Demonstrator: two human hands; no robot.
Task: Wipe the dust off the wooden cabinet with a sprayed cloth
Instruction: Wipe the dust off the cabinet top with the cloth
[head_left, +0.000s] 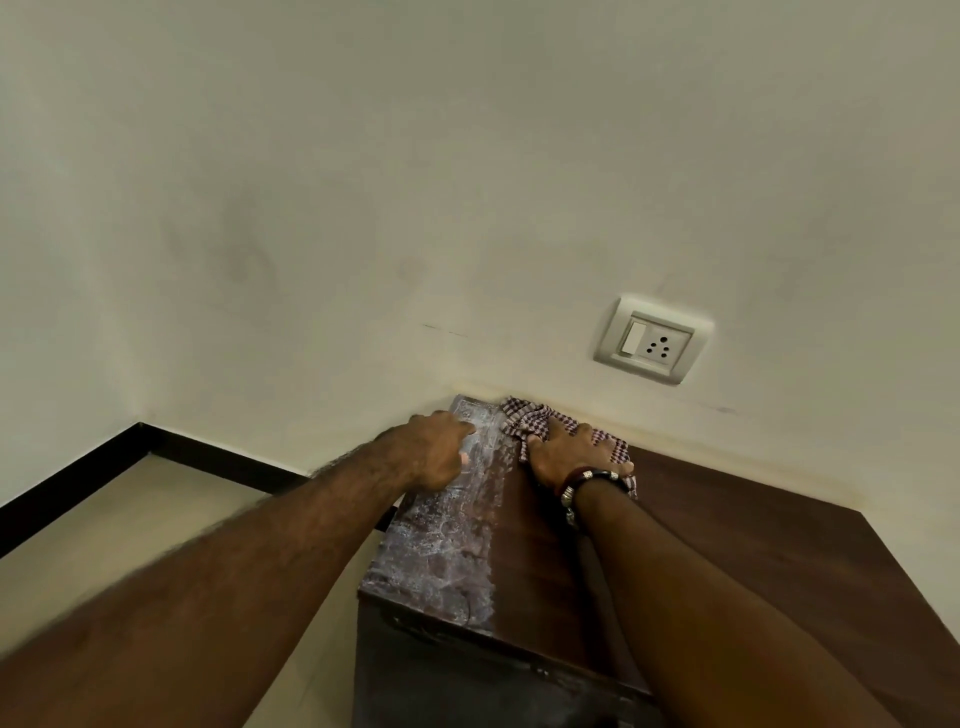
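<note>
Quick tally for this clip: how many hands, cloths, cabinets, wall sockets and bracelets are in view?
Hands: 2, left hand and right hand
Cloth: 1
Cabinet: 1
Socket: 1
Bracelet: 1
Total: 6

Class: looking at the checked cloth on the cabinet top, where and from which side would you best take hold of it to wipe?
Press a flat palm from above onto the bunched middle of the checked cloth, as the right hand does; it lies crumpled flat on the cabinet against the wall.
</note>
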